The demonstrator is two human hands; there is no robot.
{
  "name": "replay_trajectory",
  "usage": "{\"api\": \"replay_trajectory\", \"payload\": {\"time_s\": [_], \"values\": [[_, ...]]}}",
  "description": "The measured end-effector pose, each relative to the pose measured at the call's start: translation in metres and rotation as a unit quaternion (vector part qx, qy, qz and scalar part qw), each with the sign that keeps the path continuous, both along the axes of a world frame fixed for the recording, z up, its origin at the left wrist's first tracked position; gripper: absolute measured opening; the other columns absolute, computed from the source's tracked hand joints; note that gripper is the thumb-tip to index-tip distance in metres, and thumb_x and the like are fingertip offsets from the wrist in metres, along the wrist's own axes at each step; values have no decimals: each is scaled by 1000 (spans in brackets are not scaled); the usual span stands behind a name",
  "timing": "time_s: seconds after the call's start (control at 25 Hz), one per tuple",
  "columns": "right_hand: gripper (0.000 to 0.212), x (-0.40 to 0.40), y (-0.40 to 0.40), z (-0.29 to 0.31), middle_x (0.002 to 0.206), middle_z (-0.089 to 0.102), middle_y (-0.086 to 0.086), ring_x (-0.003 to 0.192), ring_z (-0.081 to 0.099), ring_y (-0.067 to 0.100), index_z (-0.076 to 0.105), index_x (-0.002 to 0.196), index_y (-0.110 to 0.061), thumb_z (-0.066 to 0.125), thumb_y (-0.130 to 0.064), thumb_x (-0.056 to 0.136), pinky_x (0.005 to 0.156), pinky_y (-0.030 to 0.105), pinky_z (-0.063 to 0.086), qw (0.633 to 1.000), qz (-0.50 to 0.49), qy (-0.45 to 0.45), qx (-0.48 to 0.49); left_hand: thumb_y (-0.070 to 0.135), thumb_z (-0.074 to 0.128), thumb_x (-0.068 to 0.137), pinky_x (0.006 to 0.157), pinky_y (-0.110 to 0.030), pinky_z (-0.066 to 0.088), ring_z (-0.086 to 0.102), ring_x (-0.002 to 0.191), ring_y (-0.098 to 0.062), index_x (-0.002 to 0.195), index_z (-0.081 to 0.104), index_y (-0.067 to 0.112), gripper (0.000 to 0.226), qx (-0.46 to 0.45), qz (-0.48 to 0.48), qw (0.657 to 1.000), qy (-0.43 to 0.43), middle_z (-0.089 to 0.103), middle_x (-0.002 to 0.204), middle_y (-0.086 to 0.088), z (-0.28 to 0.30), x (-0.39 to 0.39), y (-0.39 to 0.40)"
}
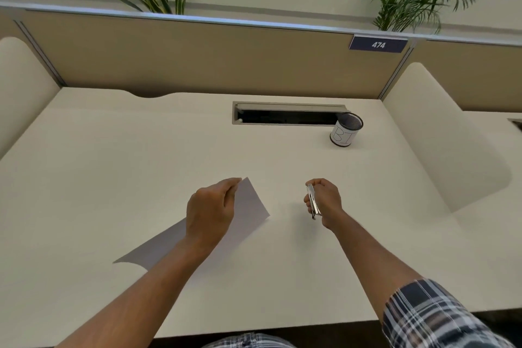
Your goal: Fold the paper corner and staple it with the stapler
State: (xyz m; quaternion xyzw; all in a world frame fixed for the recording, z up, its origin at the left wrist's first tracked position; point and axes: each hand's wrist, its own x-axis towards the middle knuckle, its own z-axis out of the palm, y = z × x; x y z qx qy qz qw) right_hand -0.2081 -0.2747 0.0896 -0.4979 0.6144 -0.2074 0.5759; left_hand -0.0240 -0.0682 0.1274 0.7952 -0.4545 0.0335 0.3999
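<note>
My left hand pinches the far corner of a white sheet of paper and holds it lifted over the cream desk; the sheet slopes down toward the near left. My right hand grips a small shiny metal tool, which looks like a stapler or punch, a short way right of the paper's edge. The tool stands nearly upright in my fist and does not touch the sheet.
A mesh cup wrapped in white paper with drawn letters stands at the back right beside an open cable slot. Tan partition panels with a "474" label and curved side dividers enclose the desk. Plants rise behind.
</note>
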Motion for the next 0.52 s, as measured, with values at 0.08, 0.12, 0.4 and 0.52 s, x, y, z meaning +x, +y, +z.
{"api": "replay_trajectory", "payload": {"time_s": [0.08,0.12,0.4,0.52], "values": [[26,-8,-25,-12,74,65,22,52,54,25,68,100,-7,43,-7,92,48,28,46,999,17,42,8,21,60,99,65,-34,59,74,76,-16,111,76,24,20,9,4,1000,9,79,95,10,-2,2,-4],[24,-10,-35,-16,75,65,23,52,54,25,67,102,-4,45,-6,93,49,28,47,998,27,61,11,21,60,99,65,-33,58,74,75,-16,111,76,24,20,14,7,1000,14,79,95,10,-2,2,-6],[16,-5,-80,-18,76,71,17,54,59,27,61,100,-8,50,-16,93,48,25,47,977,108,182,-15,20,62,99,61,-33,57,70,66,-14,110,76,23,18,19,17,998,56,78,85,12,-3,7,-16],[14,-6,-94,-19,75,74,17,55,60,28,60,93,-10,47,-13,90,51,27,47,962,155,223,-34,20,62,99,63,-34,57,71,69,-15,110,76,23,18,21,23,997,65,78,87,11,-5,9,-18]]}}
